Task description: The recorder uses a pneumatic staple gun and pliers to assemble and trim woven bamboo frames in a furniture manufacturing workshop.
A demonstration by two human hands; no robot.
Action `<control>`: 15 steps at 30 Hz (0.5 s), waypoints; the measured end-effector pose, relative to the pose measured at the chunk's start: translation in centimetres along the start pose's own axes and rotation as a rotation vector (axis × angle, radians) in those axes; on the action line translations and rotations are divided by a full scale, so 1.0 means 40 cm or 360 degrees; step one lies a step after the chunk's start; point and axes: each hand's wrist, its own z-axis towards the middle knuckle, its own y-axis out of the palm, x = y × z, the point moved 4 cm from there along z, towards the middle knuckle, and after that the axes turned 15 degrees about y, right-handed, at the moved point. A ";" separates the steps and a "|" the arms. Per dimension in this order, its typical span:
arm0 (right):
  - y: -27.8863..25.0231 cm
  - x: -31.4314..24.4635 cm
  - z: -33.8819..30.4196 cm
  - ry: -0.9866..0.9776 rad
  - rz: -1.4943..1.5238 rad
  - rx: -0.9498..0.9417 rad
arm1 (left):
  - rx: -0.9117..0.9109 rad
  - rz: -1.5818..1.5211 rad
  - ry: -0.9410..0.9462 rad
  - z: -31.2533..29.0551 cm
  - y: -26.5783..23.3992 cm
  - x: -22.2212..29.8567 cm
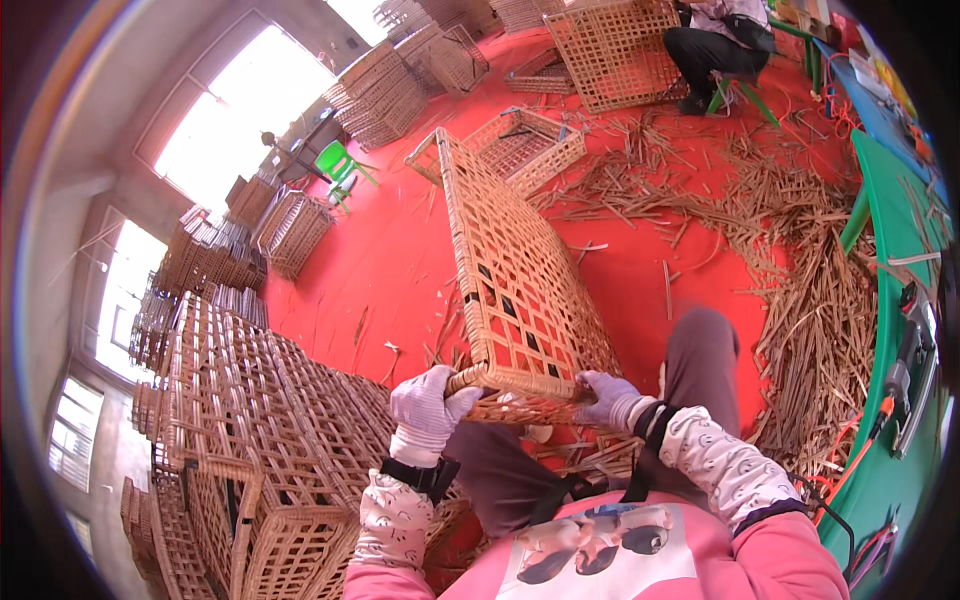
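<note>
A large woven rattan basket [530, 270] with open square weave stands tilted in front of my knees. My left hand [432, 400], in a pale glove, is closed round its near left corner. On the near right edge, my right hand [606, 398], gloved too, grips with the thumb and fingers. Dark strips show through the basket's side. The fingers under the rim are partly hidden. Beside my left arm lies another big woven basket [270, 430], close to my left forearm.
Loose cane strips [810, 330] are heaped on the red floor at the right. A green table [890, 400] with a power tool [908, 350] borders my right side. Stacked baskets [200, 250] line the windows. Beyond, a seated person [715, 45] is near an upright basket [615, 55]; a green chair [335, 160] stands left.
</note>
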 end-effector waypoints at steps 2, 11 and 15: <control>0.039 0.028 0.059 -0.0005 0.0001 0.0106 | -0.0022 -0.0003 -0.0040 0.009 -0.007 -0.012; 0.066 0.010 0.217 0.0102 -0.0223 0.0533 | -0.0009 -0.0043 -0.0026 0.126 0.057 -0.129; 0.065 0.031 0.340 0.0113 -0.0089 0.0188 | -0.0043 -0.0024 -0.0080 0.183 0.083 -0.166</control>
